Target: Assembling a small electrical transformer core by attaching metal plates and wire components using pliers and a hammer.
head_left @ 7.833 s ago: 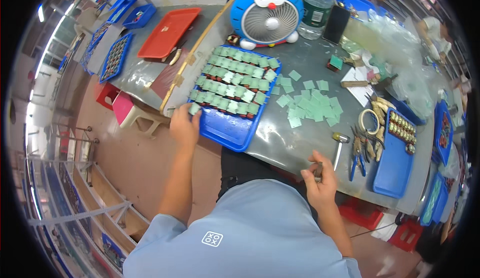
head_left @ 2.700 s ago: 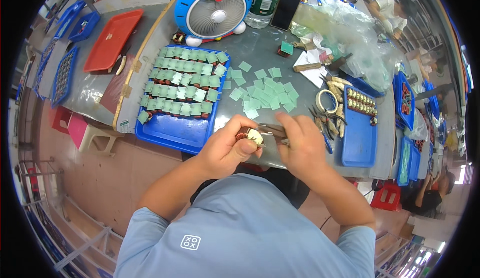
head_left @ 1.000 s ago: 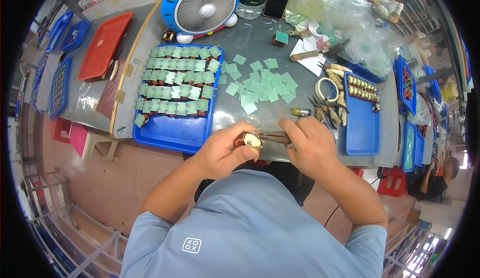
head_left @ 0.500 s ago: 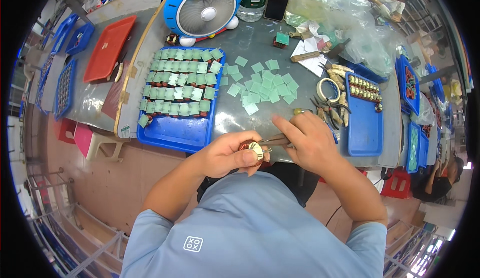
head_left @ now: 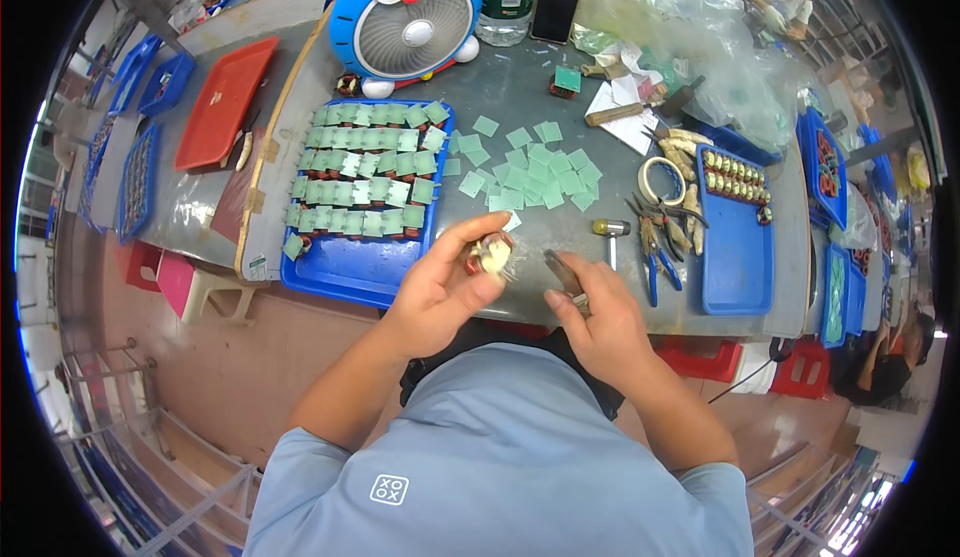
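Observation:
My left hand (head_left: 435, 292) grips a copper-wound ring coil (head_left: 492, 255) between thumb and fingers, its pale yellow face and thin wire leads turned up. Closed around a dark, narrow metal hand tool (head_left: 563, 271) is my right hand (head_left: 605, 327), a short gap to the right of the coil. Blur and my fingers hide what kind of tool it is. Ahead of my hands lies a loose heap of pale green square plates (head_left: 540, 172). On the left, a blue tray (head_left: 340, 272) carries rows of coils topped with such plates.
A small yellow-and-black-headed mallet (head_left: 611, 229), blue-handled pliers (head_left: 652, 272) and a tape roll (head_left: 661, 181) lie to the right. Beyond them is a blue tray (head_left: 738, 277) with several yellow-faced coils. At the back stand a blue fan (head_left: 350, 27), a bottle (head_left: 503, 2) and a phone (head_left: 556, 5).
My right hand and its tool have drawn back from the coil, toward me. My left hand has raised the coil slightly away from me and turned it. The mallet has come into fuller view.

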Demonstrator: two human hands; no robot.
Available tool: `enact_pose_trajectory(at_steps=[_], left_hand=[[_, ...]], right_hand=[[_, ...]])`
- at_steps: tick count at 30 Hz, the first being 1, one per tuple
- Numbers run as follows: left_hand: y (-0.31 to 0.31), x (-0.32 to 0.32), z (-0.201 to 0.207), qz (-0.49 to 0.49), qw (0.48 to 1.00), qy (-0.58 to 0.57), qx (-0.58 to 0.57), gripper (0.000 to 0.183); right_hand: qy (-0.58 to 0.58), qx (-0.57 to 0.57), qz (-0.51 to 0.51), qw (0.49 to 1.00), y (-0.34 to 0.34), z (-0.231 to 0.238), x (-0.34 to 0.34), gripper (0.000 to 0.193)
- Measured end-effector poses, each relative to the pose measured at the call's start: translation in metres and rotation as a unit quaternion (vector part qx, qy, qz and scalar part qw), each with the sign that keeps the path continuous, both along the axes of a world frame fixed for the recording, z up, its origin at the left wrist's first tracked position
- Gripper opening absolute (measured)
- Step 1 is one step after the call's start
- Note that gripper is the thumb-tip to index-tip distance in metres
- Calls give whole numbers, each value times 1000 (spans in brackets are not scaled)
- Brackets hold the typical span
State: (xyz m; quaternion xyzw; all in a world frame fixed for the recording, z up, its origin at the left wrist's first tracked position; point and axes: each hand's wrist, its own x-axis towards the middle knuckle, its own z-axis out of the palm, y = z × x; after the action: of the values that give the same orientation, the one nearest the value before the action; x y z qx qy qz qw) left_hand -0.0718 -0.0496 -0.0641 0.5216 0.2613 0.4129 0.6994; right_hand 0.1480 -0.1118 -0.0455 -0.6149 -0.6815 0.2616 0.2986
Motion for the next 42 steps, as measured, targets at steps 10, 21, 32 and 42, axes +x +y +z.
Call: enact_pose_trajectory(at_steps=[10, 21, 32, 42], left_hand=[[-6, 17, -19, 63, 969, 38, 237, 58], [13, 7, 8, -164, 982, 73, 57, 51], [-4, 16, 9, -119, 991, 10, 56, 57], [-1, 4, -9, -65, 977, 94, 178, 54]], right_hand=[[-125, 118, 35, 985, 2, 9, 1, 58], [-192, 156, 84, 965, 17, 28, 22, 58], [-222, 193, 81, 952, 23, 35, 17, 47], [-219, 81, 112, 966, 26, 44, 12, 46]])
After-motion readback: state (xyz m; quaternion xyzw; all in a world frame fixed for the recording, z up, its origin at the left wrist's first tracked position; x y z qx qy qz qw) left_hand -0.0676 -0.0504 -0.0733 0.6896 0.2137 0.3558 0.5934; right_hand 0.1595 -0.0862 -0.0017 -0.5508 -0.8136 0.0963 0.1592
